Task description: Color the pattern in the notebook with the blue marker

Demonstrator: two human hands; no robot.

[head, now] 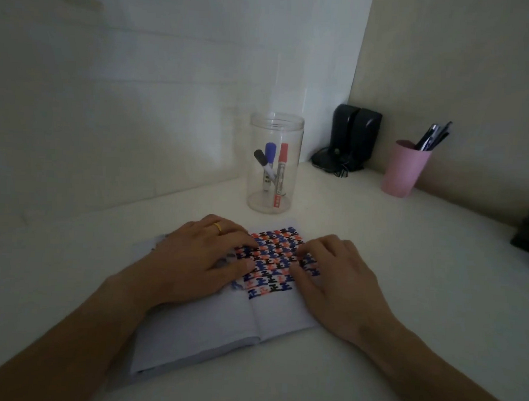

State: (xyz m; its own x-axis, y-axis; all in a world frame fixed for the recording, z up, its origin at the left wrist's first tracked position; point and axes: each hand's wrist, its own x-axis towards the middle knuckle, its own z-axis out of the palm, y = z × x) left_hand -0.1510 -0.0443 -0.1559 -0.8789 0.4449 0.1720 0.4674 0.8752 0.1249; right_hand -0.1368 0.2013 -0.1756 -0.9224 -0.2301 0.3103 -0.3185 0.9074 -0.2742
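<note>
Blue marker [268, 167]: capped, upright in clear jar [274, 164] behind notebook [207, 323]
Left hand [205, 258]: flat on pattern [274, 259], empty
Right hand [335, 277]: flat, fingers spread, empty

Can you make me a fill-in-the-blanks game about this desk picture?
1. The blue-capped marker stands inside the clear plastic ____.
2. Both hands rest flat on the open white ____.
3. The left hand wears a gold ____.
4. The dark pens stand in a ____ cup.

Missing words: jar; notebook; ring; pink
</note>
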